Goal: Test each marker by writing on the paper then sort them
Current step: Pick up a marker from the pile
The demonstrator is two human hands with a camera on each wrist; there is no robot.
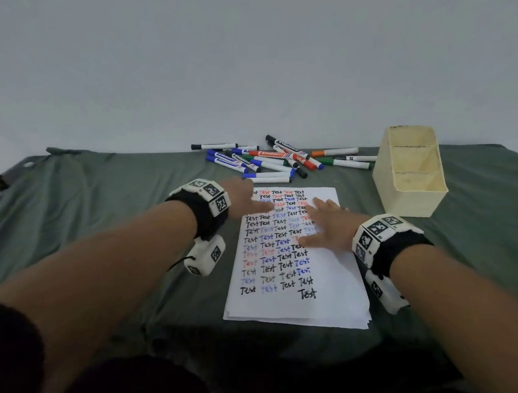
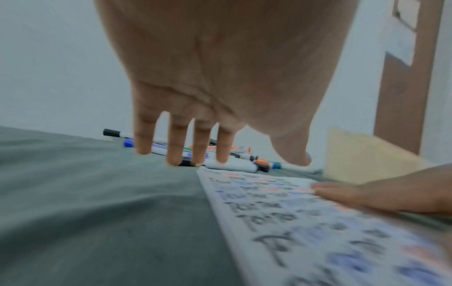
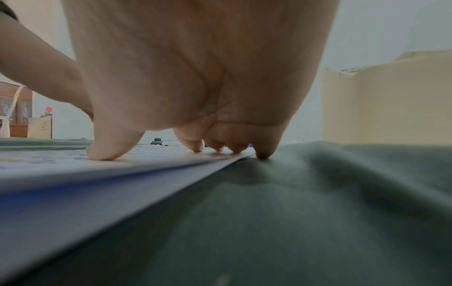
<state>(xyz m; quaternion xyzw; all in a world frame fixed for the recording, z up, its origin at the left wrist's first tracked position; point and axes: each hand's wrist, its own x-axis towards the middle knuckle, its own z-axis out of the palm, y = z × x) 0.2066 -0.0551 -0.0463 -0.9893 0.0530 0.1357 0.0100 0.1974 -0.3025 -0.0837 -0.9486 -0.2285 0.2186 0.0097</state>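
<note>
Right hand [image 1: 327, 229] lies flat on the paper [image 1: 294, 305], fingers [image 3: 195, 148] straight, holding nothing. Left hand [image 1: 245, 200] hovers at the paper's far-left corner, fingers [image 2: 175, 152] spread, empty. Markers [image 1: 271, 161] lie piled just beyond the paper.

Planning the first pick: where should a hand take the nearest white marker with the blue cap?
Probably mid-barrel on the white marker with the blue cap, coming from above and the near side. It lies flat and crosswise at the pile's near edge, its barrel exposed; the left hand hovers closest.
</note>
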